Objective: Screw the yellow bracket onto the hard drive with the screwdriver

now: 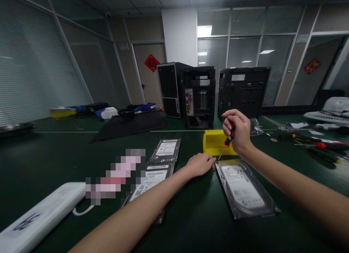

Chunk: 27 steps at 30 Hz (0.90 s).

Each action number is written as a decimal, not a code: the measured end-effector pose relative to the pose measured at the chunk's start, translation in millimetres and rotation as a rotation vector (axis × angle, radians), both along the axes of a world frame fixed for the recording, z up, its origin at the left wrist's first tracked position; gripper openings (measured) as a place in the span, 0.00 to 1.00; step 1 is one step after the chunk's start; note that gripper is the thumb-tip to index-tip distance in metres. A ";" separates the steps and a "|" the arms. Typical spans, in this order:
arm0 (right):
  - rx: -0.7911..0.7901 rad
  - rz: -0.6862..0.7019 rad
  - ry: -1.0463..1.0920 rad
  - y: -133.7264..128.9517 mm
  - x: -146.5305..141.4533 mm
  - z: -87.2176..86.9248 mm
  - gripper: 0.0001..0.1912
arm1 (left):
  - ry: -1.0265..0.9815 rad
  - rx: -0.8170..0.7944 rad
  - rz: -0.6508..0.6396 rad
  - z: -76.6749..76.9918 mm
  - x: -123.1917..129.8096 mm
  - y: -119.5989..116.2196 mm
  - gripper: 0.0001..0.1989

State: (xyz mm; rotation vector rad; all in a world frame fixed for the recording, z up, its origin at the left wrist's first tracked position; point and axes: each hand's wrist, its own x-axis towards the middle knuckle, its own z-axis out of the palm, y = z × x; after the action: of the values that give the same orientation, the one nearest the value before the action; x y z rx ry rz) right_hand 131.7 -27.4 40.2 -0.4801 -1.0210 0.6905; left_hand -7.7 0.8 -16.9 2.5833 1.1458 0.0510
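My right hand (236, 131) is wrapped round a screwdriver (229, 136) with a red and black handle. Its thin shaft slants down to the upper left corner of a hard drive (242, 187), which lies flat on the table with its white label up. Beside that corner, close to the screwdriver's tip, rests my left hand (200, 165), fingers drawn together; whatever they may pinch is hidden. Just behind the drive sits a yellow plastic bin (212, 142). Left of my hands lie two more drives, a far hard drive (165, 150) and a nearer hard drive (149, 180) partly covered by my left forearm.
Two black computer cases (200, 96) (242, 93) stand at the back. A white power bank-like block (40, 213) with a cable lies front left. Several hand tools (321, 143) are scattered at right. A black mat (131, 125) and small bins are at back left.
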 end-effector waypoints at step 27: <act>-0.004 -0.020 -0.056 -1.0 -6.2 0.9 0.05 | 0.021 -0.029 0.012 4.1 1.0 -1.8 0.20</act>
State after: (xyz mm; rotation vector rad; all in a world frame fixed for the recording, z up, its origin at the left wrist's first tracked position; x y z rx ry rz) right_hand 125.5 -28.4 41.1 -0.5151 -1.0666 0.6649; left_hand -6.7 -1.0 -12.7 2.5577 1.1617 0.0097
